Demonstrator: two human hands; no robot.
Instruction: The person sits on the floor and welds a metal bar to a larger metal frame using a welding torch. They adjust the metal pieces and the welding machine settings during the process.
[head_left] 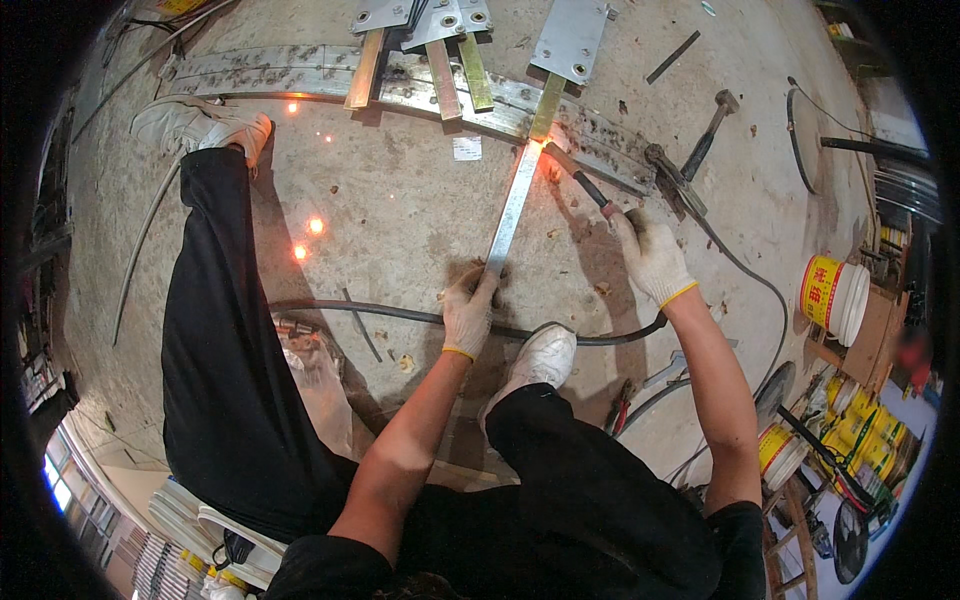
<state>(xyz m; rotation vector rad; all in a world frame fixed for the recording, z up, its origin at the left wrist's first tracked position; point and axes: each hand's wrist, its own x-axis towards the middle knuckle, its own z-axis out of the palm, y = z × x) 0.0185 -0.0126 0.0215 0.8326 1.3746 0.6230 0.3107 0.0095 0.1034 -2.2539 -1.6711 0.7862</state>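
Note:
In its white knit glove, my left hand (468, 310) is closed around the near end of a flat silver metal bar (515, 205). The bar's far end meets a brass-coloured strip (547, 105) fixed to a grey plate (572, 45) with holes. My gloved right hand (650, 255) grips a welding torch (583, 180), its tip glowing orange at that joint. Beneath the joint runs a long, scorched metal rail (430, 95). More plates with strips (442, 78) rest across the rail, left of the joint. Glowing sparks (316, 226) dot the floor on the left.
A hammer (710, 135) and a clamp (676, 182) with a cable lie right of the torch. A thick black cable (400, 313) crosses the floor past my right shoe (545, 360). Red-handled pliers (620, 408) are near my right knee. White buckets (850, 305) stand at the right.

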